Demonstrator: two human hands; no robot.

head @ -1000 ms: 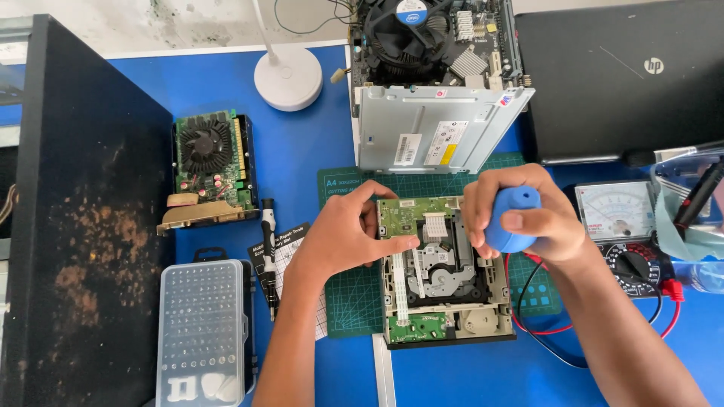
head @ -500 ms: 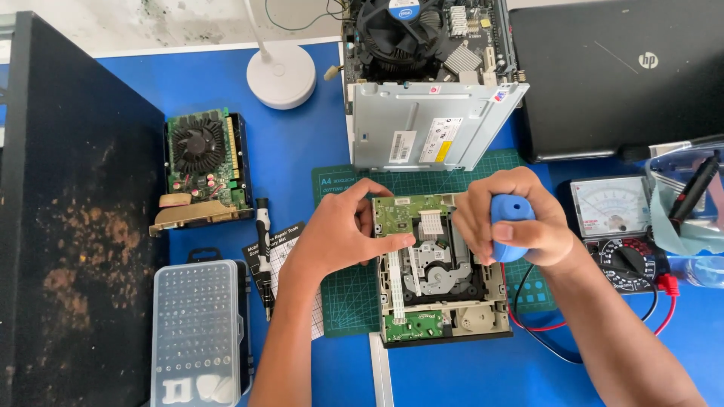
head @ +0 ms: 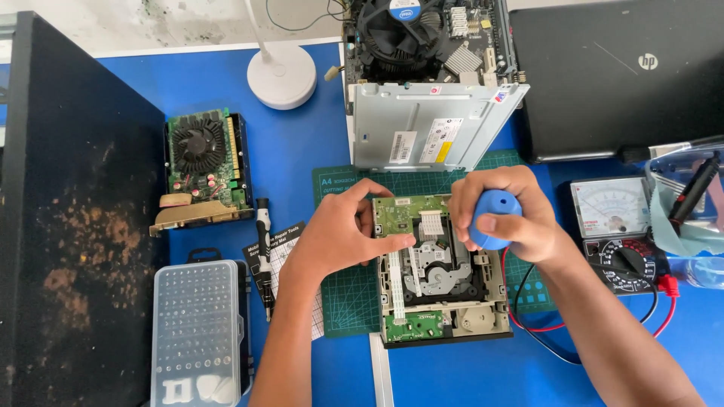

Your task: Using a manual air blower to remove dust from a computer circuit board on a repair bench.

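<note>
Fingers of the right hand point(head: 513, 222) wrap tightly around a blue rubber blower bulb point(head: 492, 218), thumb pressed into its side, its nozzle hidden behind the hand and aimed down at the opened optical drive point(head: 441, 275). The left hand point(head: 339, 234) holds nothing; its thumb and fingertips rest pinched on the green circuit board point(head: 400, 215) at the drive's far left corner, pinning the unit.

The drive sits on a green cutting mat point(head: 347, 301) near the middle of the blue table point(head: 302, 151). To blow well, I judge the left hand should keep steady downward pressure while the bulb is squeezed in short bursts close to the mechanism, without the nozzle touching the lens or the white ribbon cable point(head: 431, 224). Beyond the mat's far edge stands the silver drive cover point(head: 430, 124); an analogue multimeter point(head: 615, 230) lies towards the right edge.
</note>
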